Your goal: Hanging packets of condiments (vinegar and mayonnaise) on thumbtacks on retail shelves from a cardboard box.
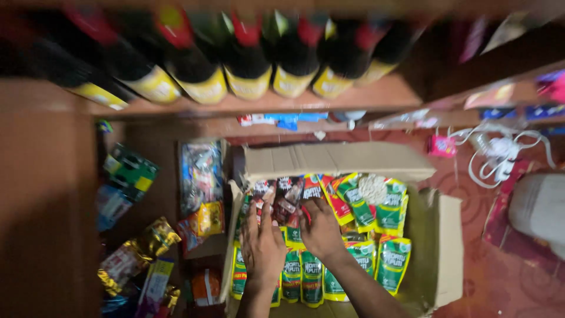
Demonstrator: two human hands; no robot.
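left hand (262, 242) laid flat, fingers extended, nothing gripped, pressed on green snack packets (311, 272) in cardboard box (448, 247). right hand (321, 229) curled; grip cannot be told. dark red packets (287, 197) sit just beyond fingertips. bottles (247, 65) shelved well past them.

Dim, warm light. Brown wooden shelf (247, 105) lined with dark yellow-labelled bottles (247, 65). Below, red patterned floor (500, 277), white coiled cable (500, 156), plain brown wooden panel (47, 206) at left.
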